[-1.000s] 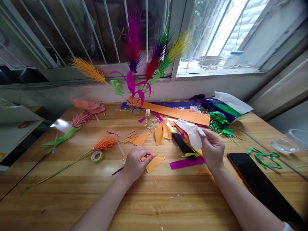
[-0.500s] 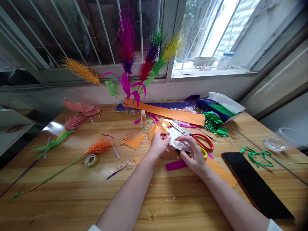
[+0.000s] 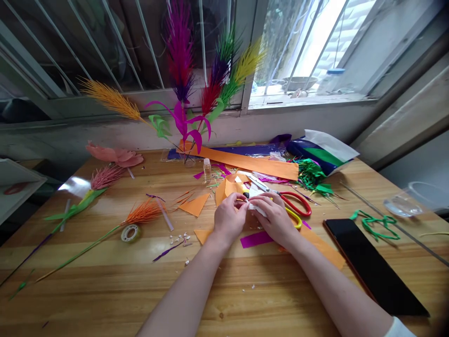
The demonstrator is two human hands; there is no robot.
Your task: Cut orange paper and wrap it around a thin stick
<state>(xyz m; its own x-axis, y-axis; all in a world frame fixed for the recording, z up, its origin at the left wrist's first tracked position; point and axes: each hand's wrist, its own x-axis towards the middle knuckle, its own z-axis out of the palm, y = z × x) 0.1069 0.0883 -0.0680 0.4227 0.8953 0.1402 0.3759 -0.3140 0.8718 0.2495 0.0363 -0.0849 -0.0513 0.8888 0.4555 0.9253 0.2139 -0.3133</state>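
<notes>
My left hand [image 3: 229, 219] and my right hand [image 3: 275, 220] meet fingertip to fingertip over the middle of the table. A crumpled piece of white tissue [image 3: 258, 209] shows between them, mostly covered by my right fingers. Both hands pinch at it. Just beyond lie scissors with red handles [image 3: 297, 202], their blades pointing away to the left. A yellow handle [image 3: 293, 218] of another tool sticks out beside my right hand. Under and behind the hands are orange crepe paper pieces [image 3: 224, 189] and a purple paper strip [image 3: 256, 239].
A black phone [image 3: 373, 267] lies at right, near green ribbon [image 3: 377, 225] and a clear cup [image 3: 403, 205]. At left are a tape roll [image 3: 130, 233], an orange paper flower [image 3: 146, 212] and a pink one [image 3: 107, 176]. Colourful tall plumes [image 3: 180, 56] stand by the window.
My hands have drawn together, and the tissue, earlier spread and plainly visible, is now bunched and largely hidden by my fingers. A white scrap now lies on the table left of my left forearm.
</notes>
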